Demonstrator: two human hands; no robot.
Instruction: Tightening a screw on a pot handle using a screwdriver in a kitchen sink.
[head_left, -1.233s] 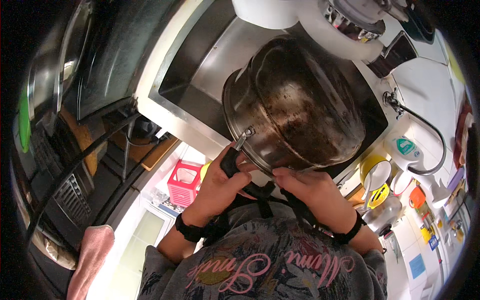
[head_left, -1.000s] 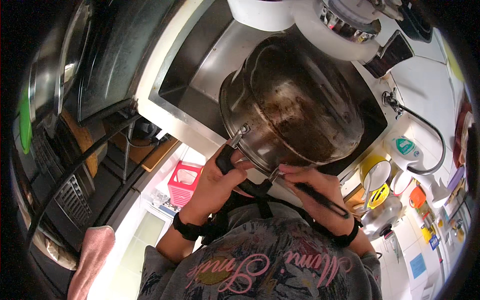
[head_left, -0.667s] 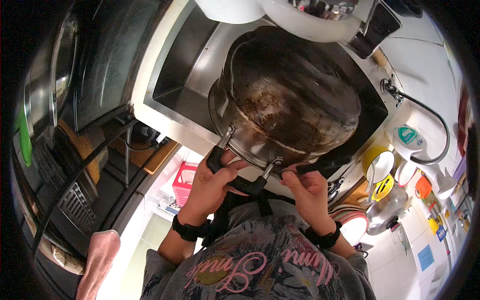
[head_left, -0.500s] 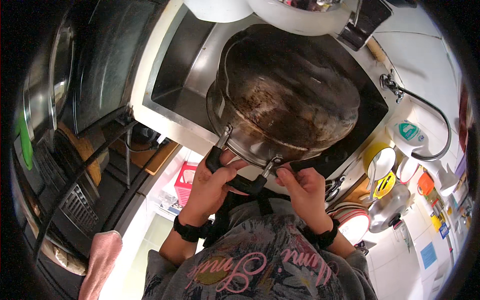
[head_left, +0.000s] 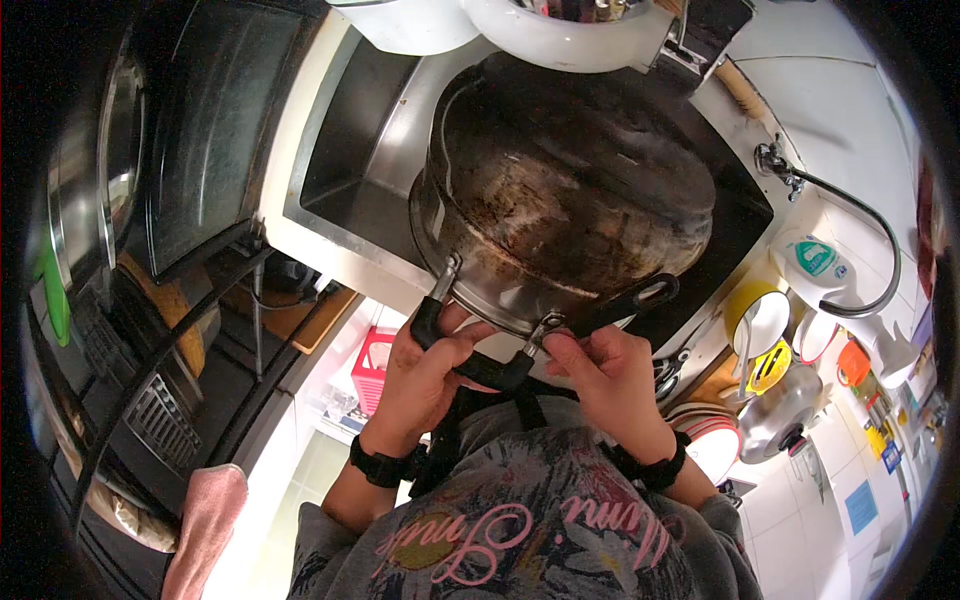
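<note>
A large metal pot (head_left: 570, 200), its outside scorched brown and black, lies tipped over the sink (head_left: 350, 195) with its base turned up. Its black loop handle (head_left: 500, 372) points toward me on two metal brackets. My left hand (head_left: 412, 375) is closed round the left side of that handle. Pinched in my right hand (head_left: 618, 385) is a black-handled tool (head_left: 645, 296) with a hole in its handle end. Thumb and fingers are at the right bracket (head_left: 547, 325); the tool's working end is hidden there.
White rounded fixtures (head_left: 570, 42) overhang the far sink edge. A tap (head_left: 778, 165) with a curved hose is at the right. Nearby stand a yellow cup (head_left: 758, 315), scissors (head_left: 672, 372), stacked bowls (head_left: 710, 440) and a metal lid (head_left: 785, 410). A black rack (head_left: 160, 420) is at the left.
My right hand has turned, and the tool's handle has swung upward against the pot's side. My left hand keeps its hold on the pot handle; the pot has hardly shifted.
</note>
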